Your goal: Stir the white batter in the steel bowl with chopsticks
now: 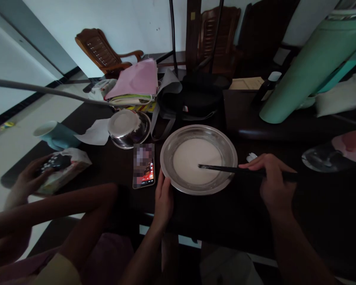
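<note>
A wide stainless steel bowl (167, 158) stands on the dark table, holding a milky white liquid (188, 158). My left hand (164, 200) grips the bowl's near left rim; the fingers beneath it are partly hidden. In my right hand (274, 184) are dark chopsticks (225, 169), held at a low slant over the bowl's right rim. Their tips reach the liquid near its middle. A phone (144, 166) with a lit screen lies left of the bowl, close to my left hand.
Left of me, another person's hand (29, 176) holds a dark object by a tissue pack (77, 162). Around stand a blue mug (56, 134), an upturned metal bowl (127, 126) and a black bag (198, 97). A tall green bottle (308, 67) and a clear cup (320, 156) are at right.
</note>
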The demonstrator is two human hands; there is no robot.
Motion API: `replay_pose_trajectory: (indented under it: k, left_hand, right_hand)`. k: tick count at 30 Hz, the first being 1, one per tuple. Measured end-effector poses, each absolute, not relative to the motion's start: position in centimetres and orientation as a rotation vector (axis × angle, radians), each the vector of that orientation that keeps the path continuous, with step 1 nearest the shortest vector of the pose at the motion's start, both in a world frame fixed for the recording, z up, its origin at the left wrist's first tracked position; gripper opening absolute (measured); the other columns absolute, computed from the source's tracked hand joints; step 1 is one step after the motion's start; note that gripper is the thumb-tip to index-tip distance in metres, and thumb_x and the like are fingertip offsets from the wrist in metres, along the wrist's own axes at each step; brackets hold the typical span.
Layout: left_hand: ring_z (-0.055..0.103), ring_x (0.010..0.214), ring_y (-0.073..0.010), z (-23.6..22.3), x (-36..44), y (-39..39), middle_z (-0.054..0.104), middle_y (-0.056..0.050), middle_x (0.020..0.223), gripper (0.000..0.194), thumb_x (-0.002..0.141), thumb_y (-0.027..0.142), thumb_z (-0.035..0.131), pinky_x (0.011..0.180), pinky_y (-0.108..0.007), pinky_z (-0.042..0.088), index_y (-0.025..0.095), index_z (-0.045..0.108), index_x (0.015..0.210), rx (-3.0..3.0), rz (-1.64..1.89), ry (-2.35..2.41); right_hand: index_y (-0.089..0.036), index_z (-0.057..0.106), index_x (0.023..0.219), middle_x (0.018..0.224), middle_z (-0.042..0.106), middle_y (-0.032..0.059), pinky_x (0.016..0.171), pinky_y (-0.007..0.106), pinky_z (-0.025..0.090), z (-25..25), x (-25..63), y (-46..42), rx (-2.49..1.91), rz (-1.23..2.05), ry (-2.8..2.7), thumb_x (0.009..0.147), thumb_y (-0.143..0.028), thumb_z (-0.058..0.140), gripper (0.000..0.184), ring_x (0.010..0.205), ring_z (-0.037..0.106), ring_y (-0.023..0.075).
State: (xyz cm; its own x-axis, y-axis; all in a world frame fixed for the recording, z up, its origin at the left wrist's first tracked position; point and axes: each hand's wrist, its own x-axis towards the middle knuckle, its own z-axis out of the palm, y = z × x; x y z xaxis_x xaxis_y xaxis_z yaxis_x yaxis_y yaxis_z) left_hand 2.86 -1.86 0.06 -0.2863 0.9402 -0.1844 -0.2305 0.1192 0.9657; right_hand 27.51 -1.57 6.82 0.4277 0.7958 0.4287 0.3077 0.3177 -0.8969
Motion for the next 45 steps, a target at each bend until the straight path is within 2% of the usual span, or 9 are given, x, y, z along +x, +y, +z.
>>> replay_pose_trajectory:
  k: [4, 8, 15, 19, 23, 30, 35, 39, 45]
  left_hand:
    - [0.034, 0.156, -0.0264, 0.1, 3.0, -1.8, 0.054, -0.005, 0.158, 0.059, 0.089, 0.050, 0.064, 0.128, -0.039, 0.026, 0.027, 0.061, 0.143, 0.750, 1.422, 1.296]
    - [0.036, 0.154, -0.0266, -0.1, 2.9, -1.7, 0.053, -0.006, 0.158, 0.061, 0.089, 0.051, 0.065, 0.128, -0.039, 0.025, 0.025, 0.060, 0.144, 0.766, 1.432, 1.284]
    - [0.039, 0.154, -0.0242, -0.1, 2.9, -1.7, 0.051, -0.004, 0.160, 0.056, 0.093, 0.048, 0.062, 0.127, -0.037, 0.027, 0.028, 0.060, 0.145, 0.811, 1.433, 1.249]
    - [0.039, 0.153, -0.0243, 0.2, 3.1, -1.8, 0.053, -0.004, 0.159, 0.057, 0.092, 0.047, 0.063, 0.127, -0.036, 0.028, 0.027, 0.059, 0.146, 0.783, 1.436, 1.224]
    - [0.037, 0.154, -0.0246, 0.3, 3.1, -1.8, 0.054, -0.004, 0.158, 0.059, 0.093, 0.048, 0.062, 0.127, -0.036, 0.028, 0.027, 0.057, 0.148, 0.803, 1.425, 1.253]
    - [0.038, 0.154, -0.0246, 0.2, 3.0, -1.8, 0.052, -0.004, 0.159, 0.060, 0.091, 0.049, 0.063, 0.128, -0.036, 0.026, 0.026, 0.058, 0.147, 0.802, 1.434, 1.238]
    - [0.039, 0.153, -0.0231, 0.4, 3.2, -1.7, 0.052, -0.004, 0.160, 0.057, 0.092, 0.047, 0.064, 0.127, -0.035, 0.027, 0.027, 0.059, 0.145, 0.780, 1.437, 1.223]
    - [0.041, 0.152, -0.0235, 0.4, 3.2, -1.7, 0.054, -0.005, 0.157, 0.057, 0.091, 0.046, 0.064, 0.127, -0.036, 0.026, 0.027, 0.060, 0.145, 0.764, 1.441, 1.220]
    - [0.039, 0.153, -0.0245, 0.4, 3.1, -1.7, 0.053, -0.005, 0.159, 0.059, 0.091, 0.047, 0.065, 0.128, -0.036, 0.026, 0.027, 0.059, 0.146, 0.760, 1.449, 1.226]
  right_hand:
    - [-0.026, 0.073, 0.072, 0.080, 0.080, -0.0004, 0.077, 0.038, 0.051, 7.0, 26.8, -1.6, -1.292, 0.657, -1.343, 0.095, -0.028, 0.059, 0.027, 0.078, 0.074, 0.0217]
    - [-0.026, 0.075, 0.079, 0.089, 0.082, 0.0007, 0.085, 0.040, 0.048, 7.1, 26.9, -1.6, -1.362, 0.540, -1.406, 0.095, -0.030, 0.061, 0.022, 0.083, 0.072, 0.0216]
    - [-0.026, 0.064, 0.059, 0.065, 0.074, -0.0017, 0.074, 0.038, 0.047, 7.2, 27.3, -1.8, -1.279, 0.481, -1.124, 0.097, -0.024, 0.052, 0.040, 0.065, 0.068, 0.0194]
    - [-0.027, 0.073, 0.072, 0.081, 0.080, -0.0011, 0.077, 0.039, 0.049, 7.1, 26.5, -1.8, -1.299, 0.655, -1.368, 0.096, -0.028, 0.058, 0.028, 0.078, 0.074, 0.0214]
    - [-0.028, 0.076, 0.082, 0.093, 0.082, 0.0004, 0.084, 0.041, 0.048, 6.9, 26.5, -1.6, -1.347, 0.515, -1.485, 0.095, -0.029, 0.062, 0.020, 0.083, 0.073, 0.0212]
    - [-0.025, 0.064, 0.060, 0.064, 0.072, -0.0006, 0.074, 0.040, 0.048, 7.2, 27.3, -2.0, -1.285, 0.430, -1.137, 0.099, -0.025, 0.051, 0.041, 0.065, 0.067, 0.0202]
    - [-0.028, 0.072, 0.073, 0.081, 0.080, -0.0011, 0.079, 0.039, 0.050, 7.2, 26.4, -1.9, -1.295, 0.654, -1.410, 0.096, -0.025, 0.059, 0.027, 0.079, 0.075, 0.0212]
    - [-0.028, 0.075, 0.083, 0.095, 0.082, -0.0003, 0.084, 0.040, 0.047, 6.8, 26.5, -1.7, -1.335, 0.516, -1.537, 0.096, -0.028, 0.062, 0.018, 0.085, 0.073, 0.0211]
    - [-0.026, 0.069, 0.068, 0.074, 0.078, 0.0006, 0.082, 0.042, 0.046, 7.0, 27.1, -2.1, -1.376, 0.385, -1.231, 0.101, -0.033, 0.053, 0.037, 0.075, 0.069, 0.0212]
